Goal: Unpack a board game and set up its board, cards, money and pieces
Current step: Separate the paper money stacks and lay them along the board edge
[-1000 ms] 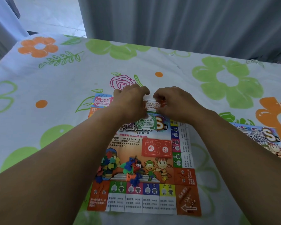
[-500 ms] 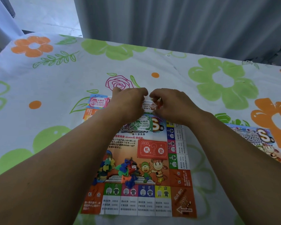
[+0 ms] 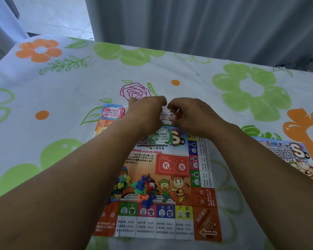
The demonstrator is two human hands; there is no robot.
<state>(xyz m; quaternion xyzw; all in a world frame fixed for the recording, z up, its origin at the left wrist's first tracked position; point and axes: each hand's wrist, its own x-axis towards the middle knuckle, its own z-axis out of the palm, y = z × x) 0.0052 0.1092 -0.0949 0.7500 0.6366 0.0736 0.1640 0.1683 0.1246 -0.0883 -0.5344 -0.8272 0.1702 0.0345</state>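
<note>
A grey curtain (image 3: 206, 24) hangs behind a tabletop (image 3: 197, 73) covered by a floral cloth (image 3: 61, 98). The game board (image 3: 202, 195) lies flat, with its far edge under your hands.

Your left hand (image 3: 145, 112) and right hand (image 3: 190, 116) are curled and close together, their fingertips nearly meeting. Together they pinch one play-money note (image 3: 167, 117). The long axis of the note runs from hand to hand, across the far edge of the board.

Note the two money locations:
- A pink note stack (image 3: 112, 112) lies just beside your left hand, on its outer side. The left hand is the nearer hand.
- A green note (image 3: 161, 138) lies on the board, just on your side of both hands.

The held note probably needs a spot of its own alongside these. The coloured plastic pieces (image 3: 145, 188) lie heaped on the board, between your forearms.
</note>
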